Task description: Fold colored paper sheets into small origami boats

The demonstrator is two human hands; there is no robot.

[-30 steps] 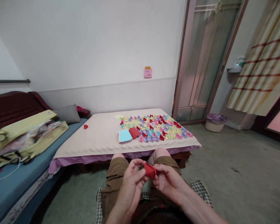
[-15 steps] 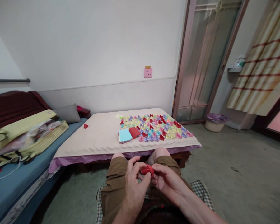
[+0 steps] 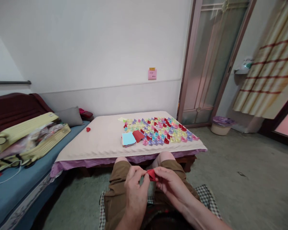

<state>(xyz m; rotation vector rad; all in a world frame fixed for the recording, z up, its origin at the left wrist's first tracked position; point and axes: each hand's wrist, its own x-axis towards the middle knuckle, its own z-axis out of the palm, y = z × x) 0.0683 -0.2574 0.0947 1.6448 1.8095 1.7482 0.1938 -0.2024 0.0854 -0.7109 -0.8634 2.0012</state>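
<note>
I sit with my knees against a low table. Over my lap, my left hand (image 3: 135, 188) and my right hand (image 3: 171, 184) both pinch a small folded red paper (image 3: 151, 174) between fingertips. On the table's cream cloth (image 3: 103, 140) lie several small folded paper pieces in many colours (image 3: 158, 131), laid out in rows. Beside them sits a stack of paper squares (image 3: 128, 139) with a light blue sheet on top and a red sheet (image 3: 138, 135) leaning on it. A lone red folded piece (image 3: 88, 129) rests at the table's far left.
A blue-covered sofa (image 3: 12, 188) with a yellow package (image 3: 24, 137) and a grey cushion (image 3: 70, 117) stands to the left. A bin (image 3: 221, 125) sits by the glass door (image 3: 206, 60) on the right. Striped curtains (image 3: 268, 64) hang at far right.
The red paper has been folded smaller and both hands have closed in on it, shifting slightly lower and to the left.
</note>
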